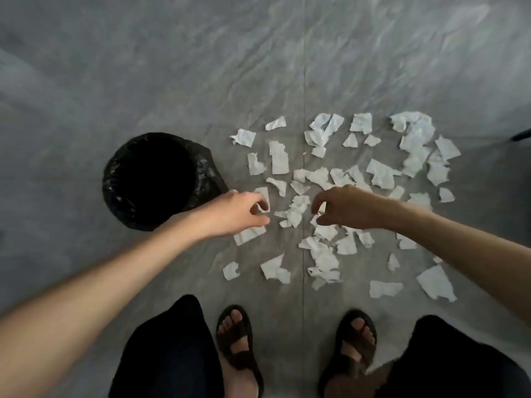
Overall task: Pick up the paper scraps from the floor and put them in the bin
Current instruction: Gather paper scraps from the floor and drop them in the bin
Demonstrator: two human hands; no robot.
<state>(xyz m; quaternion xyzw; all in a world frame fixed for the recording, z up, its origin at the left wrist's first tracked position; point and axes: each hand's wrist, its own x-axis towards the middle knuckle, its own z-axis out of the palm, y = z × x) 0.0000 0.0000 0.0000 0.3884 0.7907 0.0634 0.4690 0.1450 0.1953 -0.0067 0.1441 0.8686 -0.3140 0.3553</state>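
Presently, both hands are stretched out low over the grey floor point(143, 67). The left hand point(238, 214) is curled, and a small scrap point(263, 207) is pinched between its forefinger and thumb. The right hand point(347, 208) is also curled, with forefinger and thumb bent toward each other over a white piece; whether that piece is gripped or merely lies beneath the fingers cannot be told. The paper scraps point(279, 159) are scattered across the floor in a wide patch, mostly beyond and to the right of the hands, with several lying directly between and under them and more nearer the feet. The bin point(110, 179), lined with a black bag, is set on the floor just left of the left hand, its rim partly covered by that wrist. Two sandals point(235, 340) are seen at the bottom edge.
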